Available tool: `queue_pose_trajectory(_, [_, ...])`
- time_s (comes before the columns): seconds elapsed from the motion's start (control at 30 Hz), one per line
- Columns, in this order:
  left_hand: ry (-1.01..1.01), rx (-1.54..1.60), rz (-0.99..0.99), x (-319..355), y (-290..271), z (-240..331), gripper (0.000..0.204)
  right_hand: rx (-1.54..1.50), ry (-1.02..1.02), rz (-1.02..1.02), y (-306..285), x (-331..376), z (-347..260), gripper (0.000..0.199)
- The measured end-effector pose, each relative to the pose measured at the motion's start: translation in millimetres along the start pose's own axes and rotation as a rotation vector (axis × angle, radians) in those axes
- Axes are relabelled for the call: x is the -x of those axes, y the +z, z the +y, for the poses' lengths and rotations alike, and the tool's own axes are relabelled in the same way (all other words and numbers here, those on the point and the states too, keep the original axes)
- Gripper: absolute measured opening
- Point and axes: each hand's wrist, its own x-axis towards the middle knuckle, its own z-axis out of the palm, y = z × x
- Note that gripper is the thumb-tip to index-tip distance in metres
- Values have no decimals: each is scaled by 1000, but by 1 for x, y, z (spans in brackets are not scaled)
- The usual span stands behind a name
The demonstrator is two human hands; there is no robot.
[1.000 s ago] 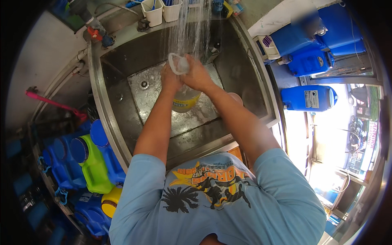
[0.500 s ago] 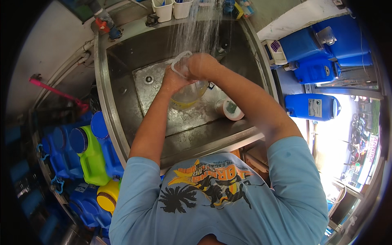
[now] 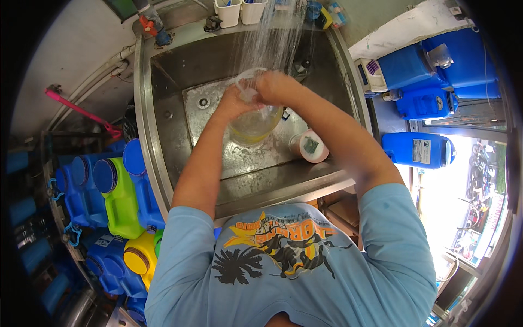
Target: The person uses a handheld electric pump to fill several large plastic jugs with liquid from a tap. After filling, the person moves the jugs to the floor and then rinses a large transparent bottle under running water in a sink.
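A clear, round plastic container [image 3: 249,128] with a yellowish lower rim stands in the metal sink [image 3: 210,158]. My left hand [image 3: 235,103] is closed around its upper part, beside a whitish loop [image 3: 248,74]. Right against it, my right hand [image 3: 275,87] is bent over the container's top with curled fingers; what they grip is hidden. Streams of water [image 3: 275,41] fall just behind and onto my hands. To the right of the container a white tub with a dark green patch on top [image 3: 312,146] rests in the sink.
White holders [image 3: 227,13] stand on the sink's back ledge, near a red-handled valve [image 3: 147,24]. Blue jugs [image 3: 418,149] line the right side. Blue, a green [image 3: 121,204] and a yellow jug [image 3: 140,259] crowd the left, below a pink-handled tool [image 3: 81,111].
The right hand has shifted slightly, with its fingers curled closer to the left hand. The whole view has moved a little; the container stays in the same part of the sink.
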Motion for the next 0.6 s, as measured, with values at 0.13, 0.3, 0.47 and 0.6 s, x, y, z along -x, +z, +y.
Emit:
queue_pose_trajectory(0.13, [-221,266,-125,-5,-16,-2,81,-40,-106,166,7,0,11,50])
queue_pose_trajectory(0.3, [69,-272,122,-5,9,-18,94,-130,231,289,26,-12,-4,53])
queue_pose_trajectory(0.47, [35,-343,279,15,26,-46,88,-14,60,538,46,6,-2,54])
queue_pose_trajectory(0.6, [-47,-46,240,22,22,-73,80,-362,365,600,53,4,15,55])
